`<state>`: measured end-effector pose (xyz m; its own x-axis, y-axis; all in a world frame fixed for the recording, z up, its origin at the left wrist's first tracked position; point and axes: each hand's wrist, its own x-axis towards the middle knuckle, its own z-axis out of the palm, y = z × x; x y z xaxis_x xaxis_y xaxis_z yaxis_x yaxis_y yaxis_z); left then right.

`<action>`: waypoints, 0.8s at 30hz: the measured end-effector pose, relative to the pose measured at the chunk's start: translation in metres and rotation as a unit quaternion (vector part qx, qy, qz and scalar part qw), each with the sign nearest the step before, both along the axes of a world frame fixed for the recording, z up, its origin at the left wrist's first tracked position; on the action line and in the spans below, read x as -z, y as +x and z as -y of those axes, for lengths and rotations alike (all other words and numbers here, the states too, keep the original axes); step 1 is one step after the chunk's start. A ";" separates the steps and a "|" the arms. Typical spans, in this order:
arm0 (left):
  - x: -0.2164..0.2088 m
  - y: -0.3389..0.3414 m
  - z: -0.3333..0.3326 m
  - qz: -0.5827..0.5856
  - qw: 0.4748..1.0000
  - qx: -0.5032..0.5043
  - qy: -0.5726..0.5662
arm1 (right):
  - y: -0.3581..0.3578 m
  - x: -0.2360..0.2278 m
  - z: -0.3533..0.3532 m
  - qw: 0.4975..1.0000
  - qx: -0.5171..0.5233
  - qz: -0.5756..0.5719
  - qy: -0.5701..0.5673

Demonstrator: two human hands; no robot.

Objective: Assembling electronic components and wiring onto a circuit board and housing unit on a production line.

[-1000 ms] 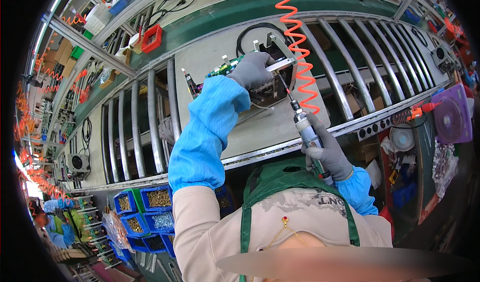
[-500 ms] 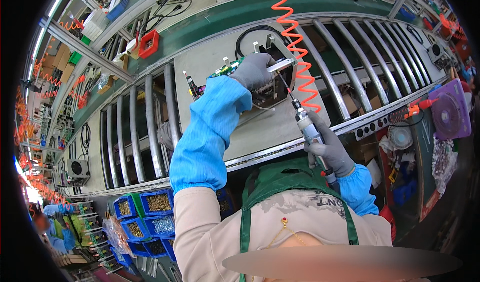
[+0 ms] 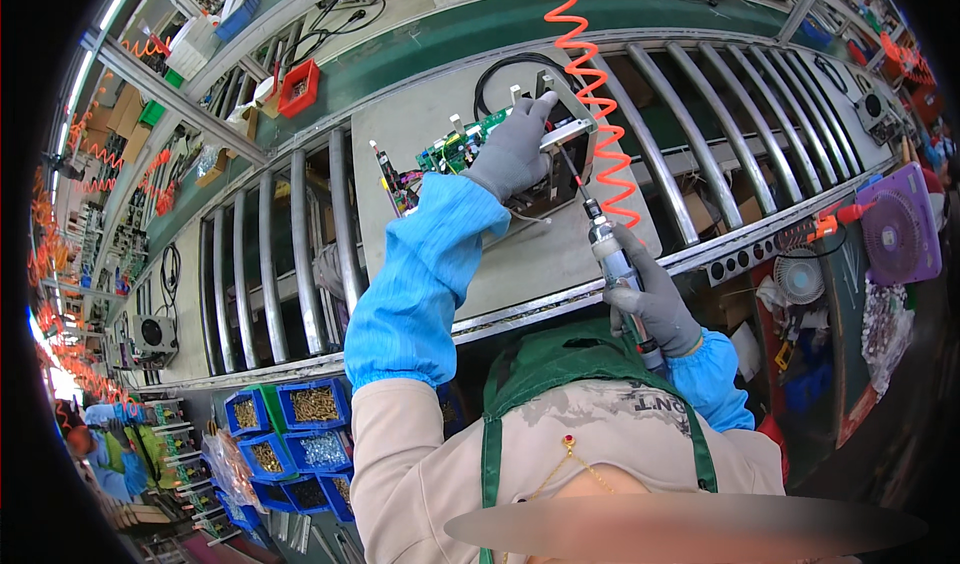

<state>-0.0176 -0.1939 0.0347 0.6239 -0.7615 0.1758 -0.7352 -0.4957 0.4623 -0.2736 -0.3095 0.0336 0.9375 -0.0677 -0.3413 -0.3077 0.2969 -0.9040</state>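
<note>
My gloved left hand (image 3: pixel 512 152) lies over an open electronic unit, its fingers bent around a pale metal bracket (image 3: pixel 566 135) whose end juts out to the right. Beside that hand shows a green circuit board (image 3: pixel 455 149), with coloured wires and connectors to its left. A dark metal housing (image 3: pixel 563 89) rises behind the bracket; part of it is hidden by the hand. My gloved right hand (image 3: pixel 655 304) is wrapped around a grey power screwdriver (image 3: pixel 614 261). Its bit slants up toward the bracket's underside; whether the tip touches a screw I cannot tell.
The unit sits on a grey board (image 3: pixel 400 114) across a roller conveyor (image 3: pixel 690 144). An orange coiled hose (image 3: pixel 605 154) hangs close to the screwdriver. Blue bins (image 3: pixel 315 404) of small hardware stand lower left, a red bin (image 3: pixel 298 89) upper left, and a purple fan (image 3: pixel 893 219) at right.
My left hand has shifted slightly and its fingers have moved on the bracket, showing more of the circuit board. The screwdriver and right hand have moved slightly left.
</note>
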 end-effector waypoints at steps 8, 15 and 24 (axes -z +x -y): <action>-0.005 -0.050 -0.077 0.187 0.962 -0.139 -0.139 | 0.003 0.008 0.009 0.998 0.054 0.008 0.010; 0.002 -0.075 -0.151 0.119 0.956 -0.258 -0.074 | -0.003 0.007 0.029 0.999 -0.003 -0.014 0.030; -0.002 -0.062 -0.044 0.116 0.972 -0.106 -0.174 | 0.001 -0.001 0.034 0.998 -0.050 -0.034 -0.012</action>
<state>-0.0791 -0.1501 0.0370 0.6738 -0.4895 0.5536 -0.7376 -0.4911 0.4635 -0.2729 -0.3437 0.0346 0.9147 0.0161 -0.4039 -0.3956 0.2410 -0.8862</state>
